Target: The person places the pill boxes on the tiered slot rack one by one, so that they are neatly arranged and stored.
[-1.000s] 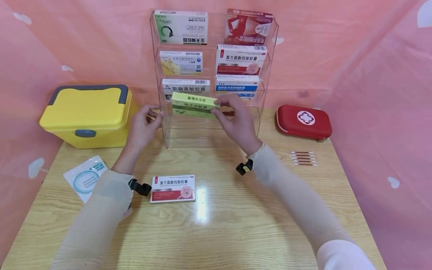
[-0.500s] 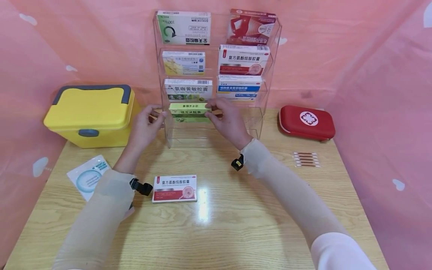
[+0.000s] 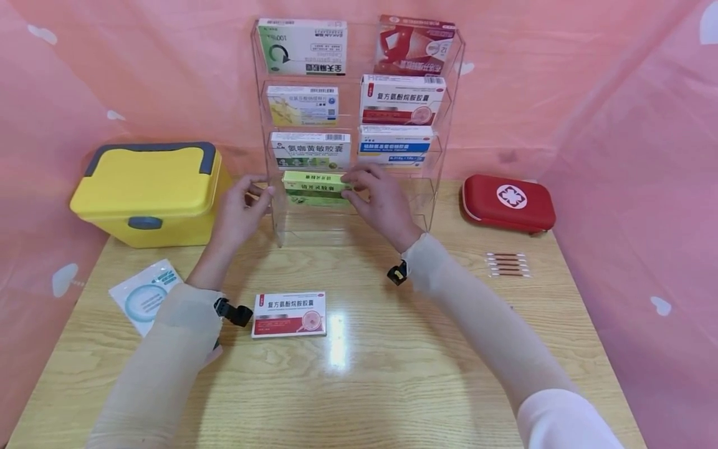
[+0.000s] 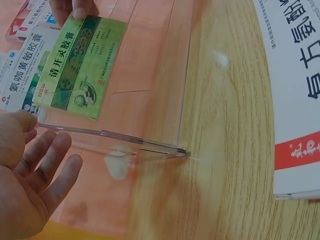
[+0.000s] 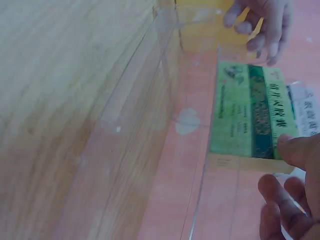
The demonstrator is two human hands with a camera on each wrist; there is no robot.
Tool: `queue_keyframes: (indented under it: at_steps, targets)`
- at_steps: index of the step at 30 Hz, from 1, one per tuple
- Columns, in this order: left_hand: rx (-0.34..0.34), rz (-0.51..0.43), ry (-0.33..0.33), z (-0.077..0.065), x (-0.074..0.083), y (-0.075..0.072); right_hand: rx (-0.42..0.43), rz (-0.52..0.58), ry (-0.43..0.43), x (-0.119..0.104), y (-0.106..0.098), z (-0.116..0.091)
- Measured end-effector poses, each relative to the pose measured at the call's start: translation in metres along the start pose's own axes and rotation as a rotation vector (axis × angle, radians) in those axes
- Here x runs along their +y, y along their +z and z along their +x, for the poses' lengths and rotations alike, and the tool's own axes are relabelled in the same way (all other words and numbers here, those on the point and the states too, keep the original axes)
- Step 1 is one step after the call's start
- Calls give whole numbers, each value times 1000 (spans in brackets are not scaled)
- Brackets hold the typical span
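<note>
A green medicine box [image 3: 315, 189] stands in the lowest row, left side, of a clear acrylic display rack [image 3: 314, 222]. My right hand [image 3: 384, 201] pinches its right end, the thumb on the front face in the right wrist view. My left hand [image 3: 241, 209] holds the rack's left side edge between thumb and forefinger; in the left wrist view its other fingers [image 4: 62, 185] are spread away from the rack. The rack's upper rows bear several other medicine boxes, among them a white and green one [image 3: 311, 151] right above the green box.
A red and white medicine box [image 3: 288, 314] lies on the table in front. On the left stand a yellow case [image 3: 143, 187] and a white packet [image 3: 148, 296] partly behind the left forearm. At right are a red zip case [image 3: 507, 202] and packed cotton swabs [image 3: 507, 264].
My right hand has brought the green medicine box left and down into the rack's lowest row, where it now sits level. The left hand has stayed at the rack's edge.
</note>
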State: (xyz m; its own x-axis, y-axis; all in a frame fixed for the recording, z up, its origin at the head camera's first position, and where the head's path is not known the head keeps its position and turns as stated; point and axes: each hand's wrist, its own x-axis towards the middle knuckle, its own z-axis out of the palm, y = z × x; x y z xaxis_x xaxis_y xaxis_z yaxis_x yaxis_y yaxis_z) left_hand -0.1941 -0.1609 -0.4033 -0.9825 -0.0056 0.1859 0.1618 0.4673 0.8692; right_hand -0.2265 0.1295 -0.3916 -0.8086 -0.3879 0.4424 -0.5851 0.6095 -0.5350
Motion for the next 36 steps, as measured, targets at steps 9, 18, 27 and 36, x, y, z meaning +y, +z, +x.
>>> queue_keyframes:
  at_steps: [9,18,27,36]
  targets:
    - [1,-3,2,-2,-2,-2,-150,34,8,-24,14,-76]
    - [22,2,18,-2,-2,0,-467,-56,-88,-49,46,-135]
    - [12,-3,14,-2,-3,2,-445,-96,-52,-51,57,-139]
    - [16,1,13,-1,-4,2,-198,-151,-15,-37,55,-125]
